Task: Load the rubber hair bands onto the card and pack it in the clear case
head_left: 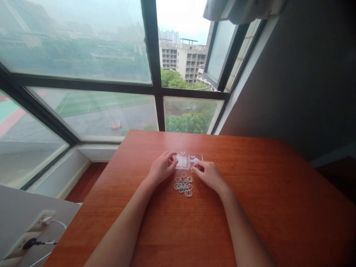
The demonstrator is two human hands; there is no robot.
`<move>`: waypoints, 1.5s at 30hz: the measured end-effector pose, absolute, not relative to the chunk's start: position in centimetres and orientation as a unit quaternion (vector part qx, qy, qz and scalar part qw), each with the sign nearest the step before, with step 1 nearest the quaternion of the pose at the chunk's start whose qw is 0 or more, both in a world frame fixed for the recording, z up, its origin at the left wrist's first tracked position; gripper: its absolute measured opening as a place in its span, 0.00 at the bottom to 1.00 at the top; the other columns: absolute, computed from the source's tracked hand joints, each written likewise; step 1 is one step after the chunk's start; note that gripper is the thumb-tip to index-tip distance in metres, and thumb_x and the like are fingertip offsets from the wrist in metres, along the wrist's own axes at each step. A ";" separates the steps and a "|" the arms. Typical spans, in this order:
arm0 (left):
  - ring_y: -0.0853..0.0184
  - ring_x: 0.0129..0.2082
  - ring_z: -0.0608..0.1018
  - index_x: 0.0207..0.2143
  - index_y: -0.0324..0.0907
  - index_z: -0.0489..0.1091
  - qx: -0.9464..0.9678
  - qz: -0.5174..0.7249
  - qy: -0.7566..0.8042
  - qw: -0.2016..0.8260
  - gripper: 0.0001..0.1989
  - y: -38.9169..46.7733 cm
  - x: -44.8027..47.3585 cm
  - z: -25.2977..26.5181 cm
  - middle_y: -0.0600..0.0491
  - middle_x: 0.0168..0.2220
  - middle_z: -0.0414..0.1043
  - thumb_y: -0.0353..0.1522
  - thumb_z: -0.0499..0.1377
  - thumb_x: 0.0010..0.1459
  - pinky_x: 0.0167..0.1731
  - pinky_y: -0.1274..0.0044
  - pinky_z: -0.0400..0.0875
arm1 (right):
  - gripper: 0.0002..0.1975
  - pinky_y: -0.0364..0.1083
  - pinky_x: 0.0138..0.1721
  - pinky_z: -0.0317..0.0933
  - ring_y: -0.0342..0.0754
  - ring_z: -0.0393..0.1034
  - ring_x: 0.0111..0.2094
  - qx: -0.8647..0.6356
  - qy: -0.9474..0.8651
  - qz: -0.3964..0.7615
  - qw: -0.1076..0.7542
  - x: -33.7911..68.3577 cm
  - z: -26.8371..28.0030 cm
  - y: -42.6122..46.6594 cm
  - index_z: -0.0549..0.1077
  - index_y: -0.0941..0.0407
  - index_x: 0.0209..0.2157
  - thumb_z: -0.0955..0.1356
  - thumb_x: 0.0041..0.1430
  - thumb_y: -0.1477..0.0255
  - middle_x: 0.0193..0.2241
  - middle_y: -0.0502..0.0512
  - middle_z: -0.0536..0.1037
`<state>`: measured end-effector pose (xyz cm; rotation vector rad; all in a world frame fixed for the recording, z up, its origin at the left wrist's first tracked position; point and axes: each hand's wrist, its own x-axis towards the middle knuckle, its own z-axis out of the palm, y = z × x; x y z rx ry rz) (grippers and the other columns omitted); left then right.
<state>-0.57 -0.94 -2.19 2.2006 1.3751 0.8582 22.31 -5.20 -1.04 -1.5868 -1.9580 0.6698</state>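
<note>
Wooden tabletop (178, 230): clear box (182, 167), open, long axis left-right, just right of left hand (162, 168), fingers half-curled, apart. Right hand (208, 173) pinches one ring (192, 169).

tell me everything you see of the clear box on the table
The clear box looks like hard plastic and lies open on the table, its two halves side by side, the right one showing white marks. The left hand seems to touch its left edge; the right hand is near its front right corner.

Rings (182, 185) and box (182, 162) obstruct; far-right tabletop (264, 178) gives room.
</note>
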 end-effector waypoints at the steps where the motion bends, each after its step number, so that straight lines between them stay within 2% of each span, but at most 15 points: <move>1: 0.69 0.28 0.72 0.48 0.43 0.70 0.790 0.304 0.492 0.204 0.15 -1.0 -0.6 -2.1 0.52 0.35 0.71 0.37 0.55 0.60 0.30 0.78 0.66 | 0.09 0.41 0.33 0.58 0.45 0.71 0.29 -0.597 -0.717 0.238 0.270 22.5 -1.2 -5.1 0.77 0.54 0.32 0.65 0.58 0.69 0.27 0.50 0.79; 11: 0.69 0.29 0.73 0.46 0.44 0.71 0.800 0.271 0.493 0.210 0.13 -1.3 -0.4 -2.0 0.52 0.36 0.74 0.37 0.55 0.60 0.29 0.79 0.66 | 0.08 0.43 0.35 0.61 0.47 0.73 0.31 -0.630 -0.681 0.240 0.285 22.9 -1.9 -4.7 0.77 0.55 0.31 0.65 0.57 0.69 0.29 0.52 0.80; 18: 0.69 0.29 0.73 0.48 0.44 0.70 0.791 0.289 0.500 0.201 0.15 -1.5 -0.1 -1.5 0.52 0.37 0.73 0.34 0.56 0.59 0.31 0.78 0.66 | 0.08 0.43 0.32 0.60 0.47 0.72 0.29 -0.609 -0.670 0.246 0.347 22.7 -1.9 -4.7 0.77 0.55 0.29 0.67 0.56 0.68 0.27 0.52 0.79; 23: 0.71 0.28 0.72 0.39 0.42 0.72 0.789 0.359 0.448 0.219 0.08 -2.2 1.2 -0.8 0.53 0.33 0.73 0.32 0.55 0.60 0.31 0.80 0.65 | 0.09 0.41 0.30 0.60 0.45 0.70 0.27 -0.580 -0.654 0.258 0.412 21.6 -1.5 -4.9 0.78 0.56 0.32 0.68 0.56 0.67 0.26 0.51 0.78; 26: 0.73 0.26 0.70 0.36 0.42 0.73 0.799 0.358 0.416 0.244 0.06 -2.9 2.1 -0.4 0.54 0.30 0.72 0.32 0.56 0.60 0.28 0.80 0.64 | 0.09 0.41 0.29 0.59 0.44 0.69 0.25 -0.558 -0.660 0.269 0.425 21.1 -1.3 -5.1 0.78 0.56 0.32 0.68 0.56 0.66 0.24 0.50 0.77; 31: 0.72 0.26 0.70 0.34 0.41 0.73 0.803 0.343 0.416 0.256 0.05 -3.3 2.7 -0.8 0.54 0.29 0.72 0.31 0.57 0.59 0.28 0.81 0.64 | 0.08 0.40 0.29 0.60 0.43 0.69 0.26 -0.532 -0.676 0.285 0.423 20.9 -1.5 -5.1 0.78 0.56 0.32 0.68 0.57 0.67 0.26 0.50 0.78; 35: 0.72 0.25 0.71 0.32 0.41 0.72 0.801 0.343 0.423 0.249 0.05 -2.9 2.5 -1.1 0.54 0.28 0.72 0.30 0.57 0.58 0.28 0.81 0.64 | 0.07 0.40 0.29 0.58 0.42 0.67 0.24 -0.539 -0.685 0.270 0.409 21.0 -1.7 -5.0 0.78 0.55 0.32 0.68 0.56 0.68 0.23 0.48 0.76; 39: 0.72 0.26 0.71 0.32 0.41 0.72 0.787 0.364 0.453 0.209 0.06 -1.8 1.8 -0.4 0.54 0.28 0.73 0.30 0.56 0.58 0.29 0.80 0.64 | 0.06 0.40 0.29 0.58 0.42 0.67 0.24 -0.553 -0.690 0.253 0.393 21.1 -1.6 -5.0 0.78 0.55 0.32 0.68 0.56 0.70 0.23 0.49 0.76; 45: 0.70 0.26 0.71 0.30 0.42 0.72 0.796 0.310 0.503 0.133 0.04 0.3 1.0 1.0 0.54 0.29 0.75 0.30 0.57 0.55 0.27 0.79 0.61 | 0.06 0.40 0.30 0.57 0.42 0.68 0.26 -0.557 -0.705 0.256 0.357 21.2 -1.6 -5.1 0.77 0.54 0.31 0.67 0.57 0.71 0.24 0.48 0.77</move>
